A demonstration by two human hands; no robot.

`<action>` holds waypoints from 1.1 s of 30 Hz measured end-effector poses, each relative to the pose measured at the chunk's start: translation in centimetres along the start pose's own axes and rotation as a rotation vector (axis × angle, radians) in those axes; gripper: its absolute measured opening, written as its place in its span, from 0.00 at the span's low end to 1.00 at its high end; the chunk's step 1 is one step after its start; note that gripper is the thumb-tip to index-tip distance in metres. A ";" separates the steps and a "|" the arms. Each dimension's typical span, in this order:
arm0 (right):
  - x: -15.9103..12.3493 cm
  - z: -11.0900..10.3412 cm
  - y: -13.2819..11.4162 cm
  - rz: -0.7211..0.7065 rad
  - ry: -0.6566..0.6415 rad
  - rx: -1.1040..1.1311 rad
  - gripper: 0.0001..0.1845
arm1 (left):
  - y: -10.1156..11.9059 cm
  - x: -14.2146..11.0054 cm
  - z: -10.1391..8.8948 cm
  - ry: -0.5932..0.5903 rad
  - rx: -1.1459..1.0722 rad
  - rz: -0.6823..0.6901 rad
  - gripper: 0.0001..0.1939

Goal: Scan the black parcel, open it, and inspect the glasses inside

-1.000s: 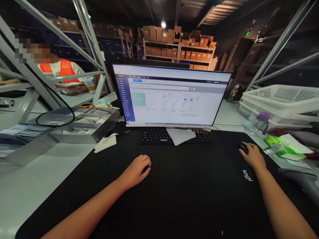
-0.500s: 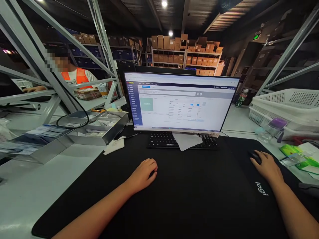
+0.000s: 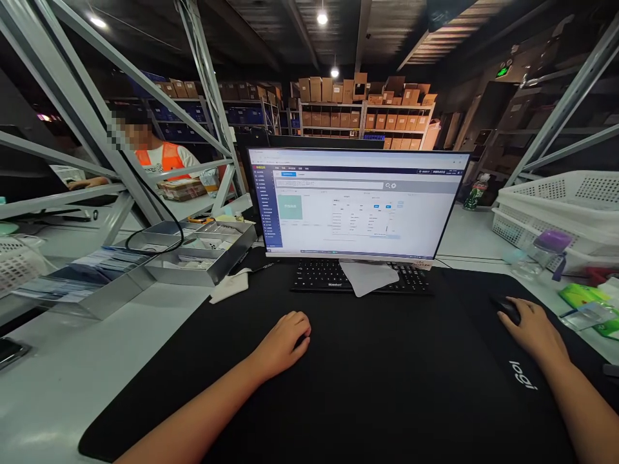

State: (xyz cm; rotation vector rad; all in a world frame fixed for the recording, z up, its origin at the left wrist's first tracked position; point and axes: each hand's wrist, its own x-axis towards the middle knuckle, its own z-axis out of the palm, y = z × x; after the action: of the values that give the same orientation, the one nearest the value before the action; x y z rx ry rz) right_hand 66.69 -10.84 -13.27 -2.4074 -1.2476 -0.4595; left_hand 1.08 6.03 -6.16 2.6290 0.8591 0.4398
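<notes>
My left hand (image 3: 285,345) rests on the black desk mat (image 3: 367,386), its fingers loosely curled inward and nothing seen in them. Over at the right of the mat, my right hand (image 3: 539,332) covers a dark computer mouse (image 3: 510,310), with its fingers around it. A monitor (image 3: 358,203) shows a web page with a dark side menu, a search bar and a table too small to read. Below the monitor lies a black keyboard (image 3: 316,275), partly hidden under a pale sheet (image 3: 367,277).
Left are grey divided trays (image 3: 186,274), envelopes (image 3: 104,265), a folded white cloth (image 3: 229,286) and a phone (image 3: 10,351). White baskets (image 3: 556,203), a purple-lidded jar (image 3: 541,254) and a green packet (image 3: 583,296) stand right. Behind the metal frame (image 3: 120,212) sits a person in an orange vest (image 3: 171,158).
The view has swung slightly left, so everything sits further right and the phone has come into view at the left edge. Both hands keep nearly the same places on the mat.
</notes>
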 end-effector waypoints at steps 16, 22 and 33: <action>0.6 2.0 2.6 -0.070 0.019 0.002 0.37 | 0.1 -0.2 -0.1 0.005 -0.020 -0.002 0.04; 0.7 2.6 2.8 -0.078 0.063 0.019 0.39 | 0.2 -0.3 -0.2 0.018 -0.026 -0.002 0.05; 0.9 2.3 2.2 -0.049 0.072 0.034 0.44 | 0.1 -0.4 -0.2 0.005 -0.031 -0.005 0.04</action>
State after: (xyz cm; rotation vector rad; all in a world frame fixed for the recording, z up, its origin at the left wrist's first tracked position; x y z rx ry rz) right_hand 69.27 -10.21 -15.28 -2.3156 -1.2753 -0.5306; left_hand 0.77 5.79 -6.05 2.5975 0.8536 0.4544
